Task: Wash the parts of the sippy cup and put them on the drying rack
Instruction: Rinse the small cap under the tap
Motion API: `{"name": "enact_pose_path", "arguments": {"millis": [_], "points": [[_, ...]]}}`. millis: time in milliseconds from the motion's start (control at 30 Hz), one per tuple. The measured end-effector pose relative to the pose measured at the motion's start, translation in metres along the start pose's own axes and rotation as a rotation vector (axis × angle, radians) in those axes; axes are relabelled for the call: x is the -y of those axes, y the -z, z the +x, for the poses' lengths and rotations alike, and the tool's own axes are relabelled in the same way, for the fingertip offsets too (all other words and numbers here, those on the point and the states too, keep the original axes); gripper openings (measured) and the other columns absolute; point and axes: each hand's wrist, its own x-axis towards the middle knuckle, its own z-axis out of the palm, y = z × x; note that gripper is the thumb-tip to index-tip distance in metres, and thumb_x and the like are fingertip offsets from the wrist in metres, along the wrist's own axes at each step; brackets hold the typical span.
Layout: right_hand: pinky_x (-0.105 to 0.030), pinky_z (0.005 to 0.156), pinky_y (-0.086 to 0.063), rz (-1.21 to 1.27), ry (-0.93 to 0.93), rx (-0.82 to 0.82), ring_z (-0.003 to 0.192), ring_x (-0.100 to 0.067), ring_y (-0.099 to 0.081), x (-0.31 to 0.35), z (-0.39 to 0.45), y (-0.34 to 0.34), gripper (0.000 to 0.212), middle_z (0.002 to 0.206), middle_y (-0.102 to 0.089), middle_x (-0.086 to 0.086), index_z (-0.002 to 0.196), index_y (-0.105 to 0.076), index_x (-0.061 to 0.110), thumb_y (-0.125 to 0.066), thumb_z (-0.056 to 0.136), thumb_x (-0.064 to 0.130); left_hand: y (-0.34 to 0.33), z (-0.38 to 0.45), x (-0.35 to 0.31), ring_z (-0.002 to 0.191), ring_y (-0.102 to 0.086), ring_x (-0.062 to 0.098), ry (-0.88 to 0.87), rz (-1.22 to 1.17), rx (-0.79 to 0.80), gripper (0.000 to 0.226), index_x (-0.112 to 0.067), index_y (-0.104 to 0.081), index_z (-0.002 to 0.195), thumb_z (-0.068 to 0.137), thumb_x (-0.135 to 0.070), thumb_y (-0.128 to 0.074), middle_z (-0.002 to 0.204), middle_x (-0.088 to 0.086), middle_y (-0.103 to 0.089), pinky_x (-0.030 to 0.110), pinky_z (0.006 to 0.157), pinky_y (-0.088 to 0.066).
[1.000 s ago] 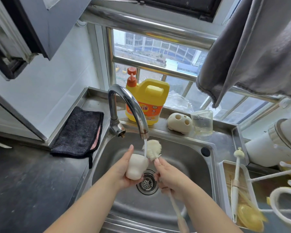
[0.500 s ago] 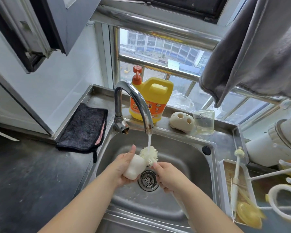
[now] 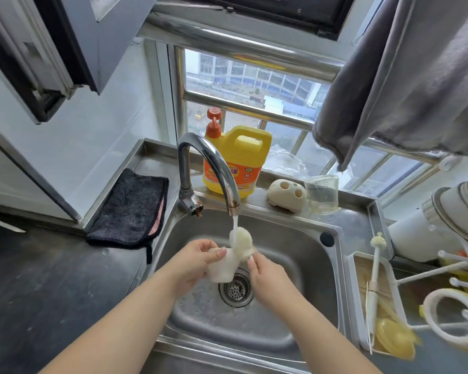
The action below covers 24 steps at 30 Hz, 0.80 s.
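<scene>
My left hand (image 3: 197, 263) grips a white sippy-cup body (image 3: 223, 268) over the steel sink (image 3: 303, 238). My right hand (image 3: 268, 276) holds a bottle brush whose cream bristle head (image 3: 242, 240) sits at the cup's mouth, under the stream running from the tap (image 3: 214, 168). The brush handle is hidden behind my right hand. A clear cup part (image 3: 322, 194) and a cream holder (image 3: 288, 195) stand on the back ledge. The white drying rack (image 3: 449, 268) is at the far right.
A yellow detergent jug (image 3: 237, 160) stands behind the tap. A dark cloth (image 3: 131, 209) lies left of the sink. A tray (image 3: 354, 292) right of the sink holds a thin white brush (image 3: 374, 273) and yellow pieces (image 3: 395, 338). A grey towel (image 3: 405, 76) hangs above.
The brush head has moved up against the cup's mouth under the water, and my left hand has turned the cup. The view has shifted slightly.
</scene>
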Motion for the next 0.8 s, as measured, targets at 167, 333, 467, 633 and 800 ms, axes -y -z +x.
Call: {"name": "enact_pose_path", "arguments": {"millis": [167,333,467,633,800], "points": [[-0.033,0.067,-0.039,-0.326,0.094,-0.008,0.095,-0.027,-0.060,-0.001,-0.014,0.000,0.047,0.106,-0.065,-0.006,0.145,0.002,0.052,-0.017,0.103,0.040,0.001,0.000,-0.002,0.071,-0.053,0.019,-0.037,0.005,-0.103,0.023,-0.009,-0.052,0.078,0.097,-0.020,-0.051,0.078,0.006,-0.059,0.033,0.060,-0.044],[-0.033,0.069,-0.042,-0.256,0.109,-0.119,0.093,-0.024,-0.060,-0.007,-0.005,0.006,0.065,0.103,-0.064,-0.001,0.140,-0.008,0.061,-0.033,0.099,0.017,-0.002,-0.003,-0.002,0.080,-0.059,0.024,-0.011,-0.092,-0.091,0.024,-0.007,-0.054,0.085,0.098,-0.028,-0.049,0.087,0.012,-0.061,0.046,0.079,-0.052],[-0.034,0.069,-0.039,-0.208,0.288,-0.069,0.090,-0.023,-0.056,0.005,-0.008,-0.006,0.071,0.099,-0.060,-0.003,0.137,-0.010,0.064,-0.038,0.096,0.014,-0.009,0.001,-0.016,0.068,-0.060,0.023,-0.030,-0.224,-0.102,0.024,-0.005,-0.052,0.085,0.100,-0.024,-0.046,0.081,0.014,-0.061,0.039,0.063,-0.056],[-0.034,0.071,-0.039,-0.233,0.266,-0.104,0.090,-0.020,-0.055,-0.017,-0.016,-0.002,0.070,0.095,-0.058,0.000,0.129,0.004,0.067,-0.036,0.099,0.018,-0.004,0.004,-0.022,0.078,-0.063,0.028,-0.044,-0.145,-0.073,0.025,-0.002,-0.052,0.095,0.098,-0.027,-0.047,0.093,0.018,-0.061,0.047,0.073,-0.057],[-0.032,0.072,-0.043,-0.022,0.256,-0.196,0.081,-0.020,-0.057,-0.004,0.001,0.010,0.066,0.089,-0.063,0.000,0.131,-0.012,0.066,-0.040,0.097,0.017,-0.012,0.004,-0.016,0.094,-0.065,0.034,-0.025,-0.146,0.001,0.031,0.006,-0.055,0.108,0.100,-0.023,-0.045,0.107,0.024,-0.064,0.052,0.081,-0.056]]}}
